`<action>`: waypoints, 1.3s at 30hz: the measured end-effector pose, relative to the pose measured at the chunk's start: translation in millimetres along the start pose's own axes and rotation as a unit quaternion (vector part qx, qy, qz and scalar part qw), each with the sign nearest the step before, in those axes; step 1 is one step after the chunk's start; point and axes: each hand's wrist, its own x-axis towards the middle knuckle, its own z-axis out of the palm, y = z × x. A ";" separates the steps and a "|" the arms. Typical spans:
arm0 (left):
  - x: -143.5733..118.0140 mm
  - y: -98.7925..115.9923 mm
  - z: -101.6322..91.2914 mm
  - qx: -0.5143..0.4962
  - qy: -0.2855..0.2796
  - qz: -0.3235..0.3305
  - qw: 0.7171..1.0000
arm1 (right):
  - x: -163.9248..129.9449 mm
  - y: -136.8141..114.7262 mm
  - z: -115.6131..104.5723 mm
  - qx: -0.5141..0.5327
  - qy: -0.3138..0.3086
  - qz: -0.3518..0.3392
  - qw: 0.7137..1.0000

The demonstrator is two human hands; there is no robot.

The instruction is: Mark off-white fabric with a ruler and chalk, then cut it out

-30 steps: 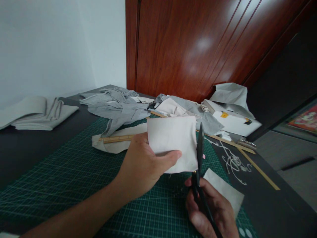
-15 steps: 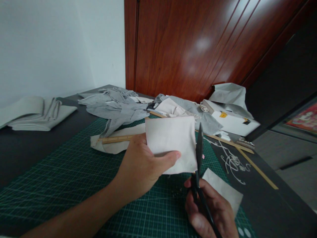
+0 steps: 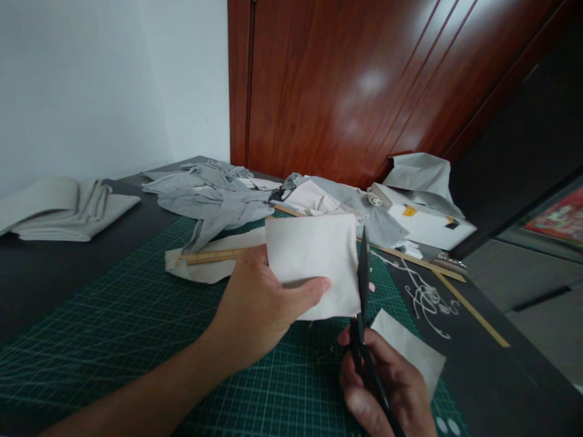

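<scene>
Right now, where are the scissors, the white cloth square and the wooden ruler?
scissors point(image 3: 363, 273), head view, on the black blades.
white cloth square point(image 3: 314, 255), head view, on its middle.
wooden ruler point(image 3: 214, 255), head view, on its near end.

No lettering, brand or number is legible. The green cutting mat point(image 3: 136, 340) carries only a printed grid, the wooden ruler point(image 3: 214, 255) shows markings too small to read, and the white box point(image 3: 428, 227) bears an unreadable yellow sticker.

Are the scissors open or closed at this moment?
Closed: the scissors in the right hand show one dark blade line beside the fabric piece.
</scene>
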 end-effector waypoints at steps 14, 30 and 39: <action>-0.4 0.0 -0.2 0.001 0.013 -0.008 1.000 | 1.1 1.4 0.4 -0.011 -0.002 -0.001 1.000; -0.2 -0.4 -1.1 -0.003 0.016 -0.007 1.000 | 1.7 3.5 0.2 -0.021 0.004 -0.009 1.000; 0.1 1.1 -1.6 -0.005 0.016 0.004 1.000 | 1.8 4.0 0.0 -0.031 0.010 -0.024 0.999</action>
